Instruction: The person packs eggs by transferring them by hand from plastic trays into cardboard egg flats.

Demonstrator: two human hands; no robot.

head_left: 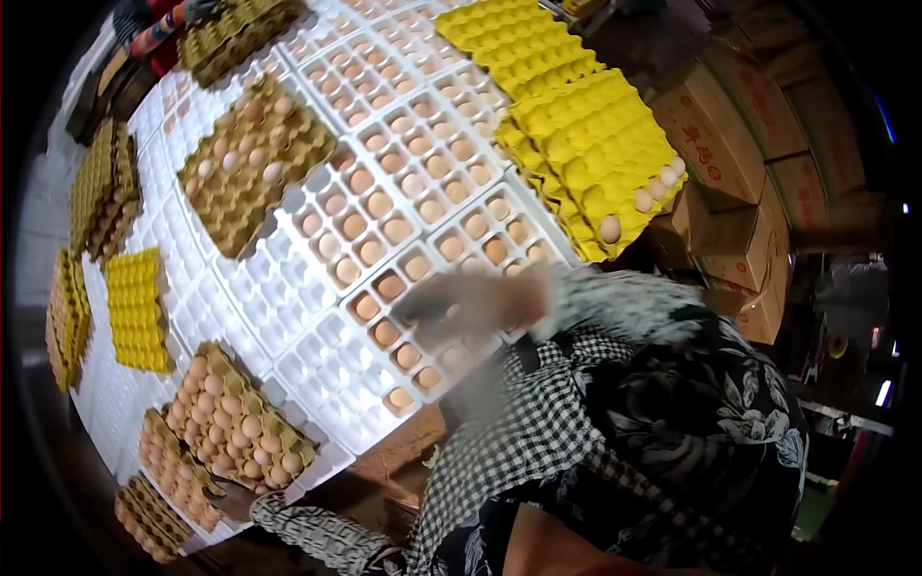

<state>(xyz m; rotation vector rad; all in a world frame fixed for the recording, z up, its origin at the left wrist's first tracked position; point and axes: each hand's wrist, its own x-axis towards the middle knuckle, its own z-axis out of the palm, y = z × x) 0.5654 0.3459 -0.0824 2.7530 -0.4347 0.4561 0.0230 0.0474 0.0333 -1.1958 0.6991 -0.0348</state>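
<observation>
My right hand (471, 307), smeared by motion, is over the white foam tray cells (408, 355) that hold pale brown eggs. Its fingers and anything in them cannot be made out. At the lower left, my left hand (232, 501) is at the edge of a brown pulp tray of eggs (226, 422), beside another filled tray (173, 470); its finger shape is unclear. Further up lies a brown tray (254, 163) with a few eggs on it. Stacked yellow trays (586, 154) at the upper right carry several eggs at one corner.
Egg-filled foam trays (423, 144) stretch toward the top. More pulp trays (104, 187) and a yellow tray (139, 307) stand on the left. Cardboard boxes (711, 144) are stacked at the right. Another person's arm (163, 31) shows at the upper left.
</observation>
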